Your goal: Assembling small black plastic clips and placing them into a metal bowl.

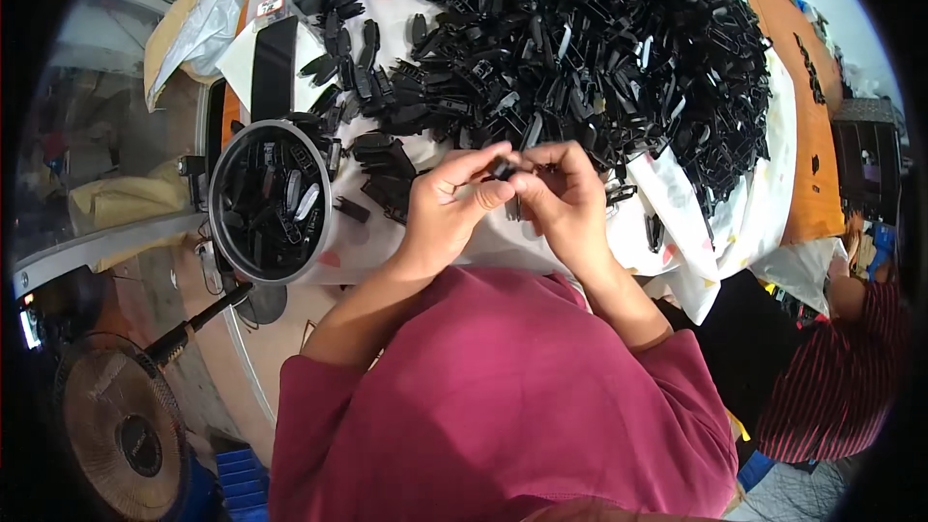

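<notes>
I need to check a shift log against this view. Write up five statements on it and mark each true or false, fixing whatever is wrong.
1. The left hand and right hand meet at a small black part. True.
2. A round grey-rimmed tub stands to the left of both hands. True.
3. The tub is empty. False: mostly black pieces lie in it.
4. A large heap of black plastic parts lies beyond the hands. True.
5. The tub is on the right side of the heap. False: it is on the left.
</notes>
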Tool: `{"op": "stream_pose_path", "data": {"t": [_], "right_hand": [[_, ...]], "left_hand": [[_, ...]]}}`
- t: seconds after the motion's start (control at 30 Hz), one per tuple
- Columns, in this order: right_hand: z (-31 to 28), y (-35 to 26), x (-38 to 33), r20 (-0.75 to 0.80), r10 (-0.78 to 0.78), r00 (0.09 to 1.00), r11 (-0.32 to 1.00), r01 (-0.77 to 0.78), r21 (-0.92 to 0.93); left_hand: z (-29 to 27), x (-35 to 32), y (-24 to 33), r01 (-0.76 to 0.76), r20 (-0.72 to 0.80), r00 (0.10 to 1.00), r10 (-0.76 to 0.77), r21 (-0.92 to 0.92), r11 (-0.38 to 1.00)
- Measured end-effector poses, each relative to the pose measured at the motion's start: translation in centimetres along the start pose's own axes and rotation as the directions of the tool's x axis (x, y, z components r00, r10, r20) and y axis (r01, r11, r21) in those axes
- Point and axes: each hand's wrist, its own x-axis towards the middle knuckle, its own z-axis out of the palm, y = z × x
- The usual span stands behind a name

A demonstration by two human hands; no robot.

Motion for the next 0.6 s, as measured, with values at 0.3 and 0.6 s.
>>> {"op": "stream_pose_path", "data": {"t": [0.3, 0.6], "right_hand": [[1.4, 2.1, -1.6, -0.006, 0.181, 0.983, 0.983, -0.181, -0.028], [0.2, 3.8, 1.8, 0.061, -0.045, 0.997, 0.948, 0.062, -0.311]], "left_hand": [[-1.7, 0.0, -1.1, 0.225, 0.153, 0.972, -0.178, -0.385, 0.895], [-3.7, 1.5, 2.0, -0.03, -0.273, 0.959, 0.074, 0.161, 0.987]]}}
